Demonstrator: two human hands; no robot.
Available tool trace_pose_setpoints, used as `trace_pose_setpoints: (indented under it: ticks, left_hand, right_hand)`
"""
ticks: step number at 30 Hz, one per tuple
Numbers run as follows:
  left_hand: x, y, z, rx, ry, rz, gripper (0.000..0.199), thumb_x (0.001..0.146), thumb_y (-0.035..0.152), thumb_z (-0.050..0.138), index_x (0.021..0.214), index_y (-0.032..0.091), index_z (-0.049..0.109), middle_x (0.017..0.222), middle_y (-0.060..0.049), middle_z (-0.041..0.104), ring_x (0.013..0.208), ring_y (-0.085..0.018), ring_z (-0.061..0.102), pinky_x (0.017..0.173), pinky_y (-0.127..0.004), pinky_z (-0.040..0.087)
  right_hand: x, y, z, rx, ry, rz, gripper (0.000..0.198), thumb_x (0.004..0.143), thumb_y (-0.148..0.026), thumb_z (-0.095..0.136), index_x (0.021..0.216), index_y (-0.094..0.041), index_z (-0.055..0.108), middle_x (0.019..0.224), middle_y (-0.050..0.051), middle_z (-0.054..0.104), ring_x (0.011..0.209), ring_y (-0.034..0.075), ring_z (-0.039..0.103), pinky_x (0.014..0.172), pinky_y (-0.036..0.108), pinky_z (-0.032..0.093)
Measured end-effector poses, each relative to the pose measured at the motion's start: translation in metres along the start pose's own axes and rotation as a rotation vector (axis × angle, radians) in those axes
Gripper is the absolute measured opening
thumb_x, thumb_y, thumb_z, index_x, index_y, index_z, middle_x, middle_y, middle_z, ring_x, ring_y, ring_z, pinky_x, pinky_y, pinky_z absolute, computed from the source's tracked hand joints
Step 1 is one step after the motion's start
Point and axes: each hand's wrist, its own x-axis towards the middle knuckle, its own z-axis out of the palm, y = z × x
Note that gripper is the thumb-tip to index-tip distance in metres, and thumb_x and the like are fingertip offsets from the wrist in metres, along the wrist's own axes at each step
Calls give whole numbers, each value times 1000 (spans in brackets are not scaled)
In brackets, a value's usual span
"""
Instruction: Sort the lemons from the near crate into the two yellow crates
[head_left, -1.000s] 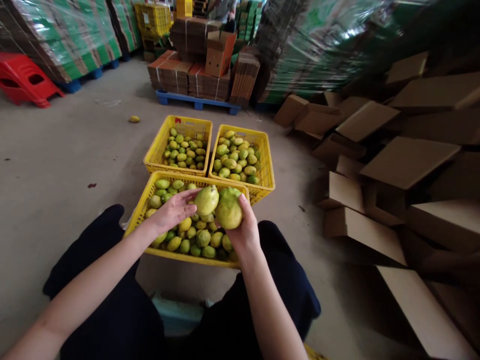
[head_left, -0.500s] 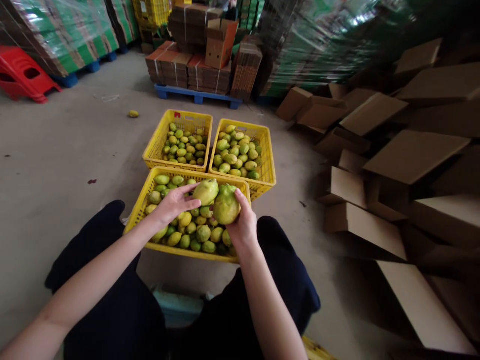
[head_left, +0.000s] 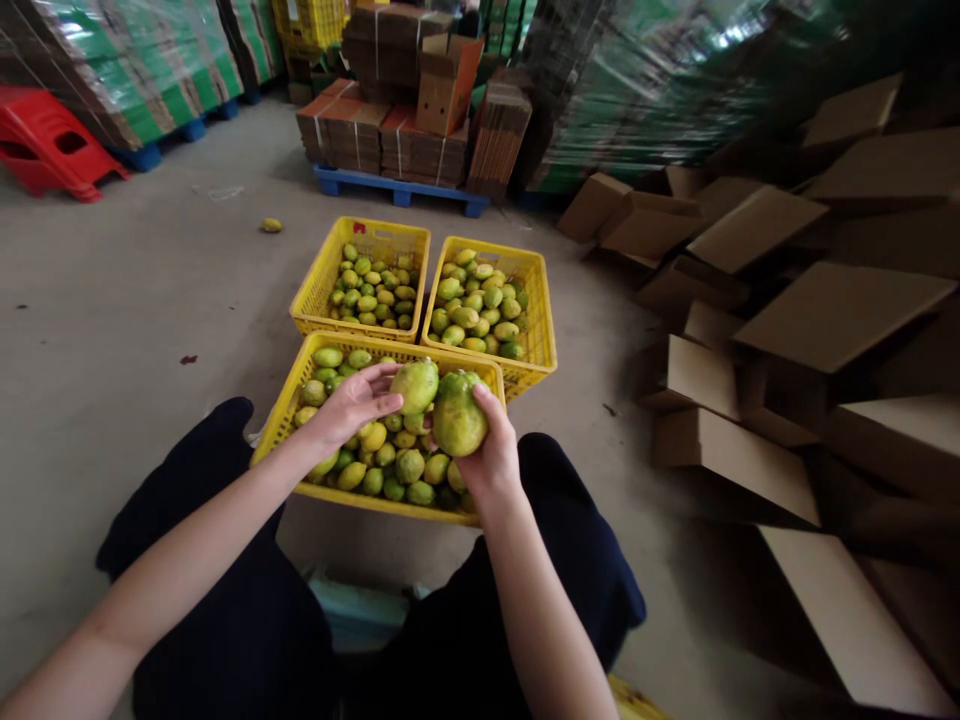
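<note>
My left hand (head_left: 361,405) is closed around a yellow-green lemon (head_left: 415,386), its thumb on the near side. Close beside it, my right hand (head_left: 491,448) grips a larger, rounder lemon (head_left: 459,414) with a bumpy green top. Both fruits are held above the near yellow crate (head_left: 390,508), which is filled with green and yellow lemons (head_left: 409,466). My forearms and hands cover part of that crate's contents.
Behind stand two more yellow crates of lemons, a left one (head_left: 304,305) and a right one (head_left: 546,325). A single lemon (head_left: 271,226) lies on the floor. Cardboard boxes (head_left: 844,315) crowd the right; flattened cartons (head_left: 427,150) rest on a blue pallet (head_left: 401,190). A red stool (head_left: 56,140) stands left.
The lemon in my left hand has turned a little, showing a rounder side. The right-hand lemon is slightly rotated too. The whole view has shifted slightly.
</note>
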Motion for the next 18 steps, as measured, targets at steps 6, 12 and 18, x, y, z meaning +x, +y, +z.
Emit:
trace_pose_setpoints:
  ticks: [6, 12, 18]
  left_hand:
    - [-1, 0, 0, -47, -26, -41, 64, 64, 42, 89, 117, 16, 67, 108, -10, 73, 101, -26, 69, 87, -34, 56]
    - [1, -3, -2, -86, -43, -48, 58, 67, 40, 87, 117, 15, 69, 109, -11, 73, 104, -28, 69, 93, -38, 54]
    - [0, -1, -1, -129, -41, -76, 51, 67, 39, 87, 108, 14, 72, 110, -11, 74, 100, -26, 70, 94, -39, 55]
  right_hand:
    - [1, 0, -2, 84, -48, 77, 27, 69, -42, 72, 84, -21, 66, 68, 1, 69, 73, 27, 72, 49, 32, 56]
    - [1, 0, -2, 101, -51, 77, 26, 70, -40, 71, 85, -20, 65, 70, 2, 69, 68, 26, 71, 38, 27, 46]
    - [0, 0, -2, 111, -48, 78, 23, 71, -39, 68, 84, -20, 65, 69, 3, 70, 70, 25, 71, 48, 30, 55]
